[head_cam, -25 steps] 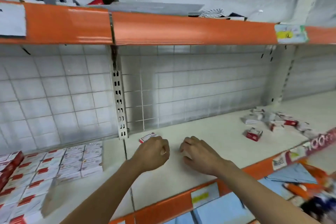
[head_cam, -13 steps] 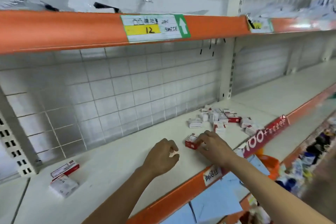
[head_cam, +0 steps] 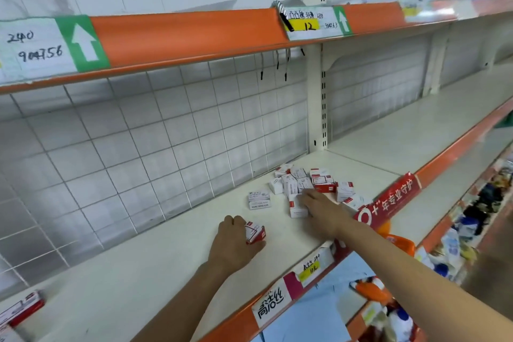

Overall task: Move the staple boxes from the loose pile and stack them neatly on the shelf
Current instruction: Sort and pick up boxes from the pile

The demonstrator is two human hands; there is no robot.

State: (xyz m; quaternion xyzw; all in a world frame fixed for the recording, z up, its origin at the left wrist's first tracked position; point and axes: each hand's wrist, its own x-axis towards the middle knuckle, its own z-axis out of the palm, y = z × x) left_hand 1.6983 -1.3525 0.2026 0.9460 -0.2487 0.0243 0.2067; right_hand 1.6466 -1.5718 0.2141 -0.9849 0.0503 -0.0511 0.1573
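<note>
Fingers [head_cam: 236,223] of the left hand [head_cam: 233,241] curled round a small red-and-white staple box [head_cam: 254,232], thumb side pressed against its lower edge, knuckles bunched on top. Box of thin printed card, rectangular, sharp-cornered, resting low against the cream shelf [head_cam: 166,266]. Right hand [head_cam: 323,204] stretched farther along, fingers nearly straight and close together, lying flat on the near edge of the loose pile [head_cam: 305,183]; whether pinching anything underneath cannot be told. Pile a jumble of the same little card boxes, mostly white with red ends, some upright, some tipped on a side, touching and leaning on each other. Larger red-banded box [head_cam: 322,180] lying on top toward the back. Two white boxes [head_cam: 259,199] stacked flat just beside the pile, apart from it on the left. Another red-and-white box [head_cam: 23,309] at the far left edge, well apart from both hands. Shelf surface smooth, matt, painted metal, edged in front with a glossy orange strip [head_cam: 227,322] carrying paper price labels [head_cam: 309,268] with handwritten marks. Behind, a white wire grid [head_cam: 125,141] of square cells. Slotted cream upright [head_cam: 319,108] at the bay joint. Upper shelf lip [head_cam: 188,33] orange too, with green-arrow labels [head_cam: 80,41].
</note>
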